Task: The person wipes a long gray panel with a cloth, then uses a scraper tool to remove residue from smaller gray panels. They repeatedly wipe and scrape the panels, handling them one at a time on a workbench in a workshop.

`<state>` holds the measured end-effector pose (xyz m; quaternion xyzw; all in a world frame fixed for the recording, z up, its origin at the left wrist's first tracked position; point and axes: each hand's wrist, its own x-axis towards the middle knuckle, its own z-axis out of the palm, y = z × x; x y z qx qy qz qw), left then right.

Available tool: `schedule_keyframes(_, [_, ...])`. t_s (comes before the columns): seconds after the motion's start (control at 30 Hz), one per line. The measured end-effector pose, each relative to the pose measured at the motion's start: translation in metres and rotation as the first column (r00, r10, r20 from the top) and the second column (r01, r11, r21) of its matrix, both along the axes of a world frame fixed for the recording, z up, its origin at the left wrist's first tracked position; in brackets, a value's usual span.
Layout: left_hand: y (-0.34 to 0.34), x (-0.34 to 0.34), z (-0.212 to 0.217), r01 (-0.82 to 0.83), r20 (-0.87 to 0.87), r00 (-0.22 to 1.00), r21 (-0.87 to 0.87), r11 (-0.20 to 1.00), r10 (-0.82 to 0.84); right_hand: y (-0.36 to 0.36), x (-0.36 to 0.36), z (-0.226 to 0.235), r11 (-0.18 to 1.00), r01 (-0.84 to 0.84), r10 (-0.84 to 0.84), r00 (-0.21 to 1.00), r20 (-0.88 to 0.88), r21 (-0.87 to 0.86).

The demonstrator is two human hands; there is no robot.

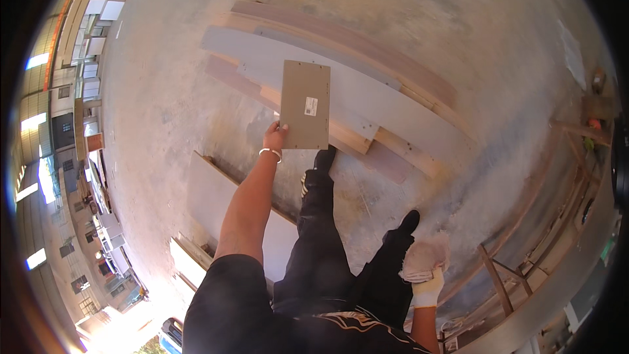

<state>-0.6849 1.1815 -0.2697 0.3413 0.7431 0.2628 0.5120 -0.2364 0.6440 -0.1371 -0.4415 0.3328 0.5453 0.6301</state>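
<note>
Panel: small brown rectangular board with white label, being held out at arm's length above boards lying stacked on concrete floor. Left hand gripping panel at lower left corner, fingers closed on edge, silver bracelet sitting on wrist. Right hand wearing white glove, hanging low by right leg, clutching bunched white cloth. Grey sheet lying on floor under left arm. Black shoes stepping near stack.
</note>
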Motion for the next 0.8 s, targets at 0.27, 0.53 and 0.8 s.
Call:
schedule_keyframes(0.27, [0.18,-0.094,-0.085,0.216,-0.068,0.974,-0.029,0.976,-0.217,0.141,-0.154,0.002,0.998,-0.057,0.056,0.997,-0.062,-0.023])
schedule_keyframes(0.53, [0.269,-0.149,-0.103,-0.094,-0.258,0.962,0.003,0.996,0.091,0.206,-0.236,-0.005,0.858,-0.412,0.37,0.91,-0.187,-0.306])
schedule_keyframes(0.8, [0.282,-0.161,-0.123,-0.04,-0.365,0.931,-0.024,0.999,0.028,0.206,-0.211,-0.022,0.854,-0.499,0.494,0.866,-0.074,-0.143])
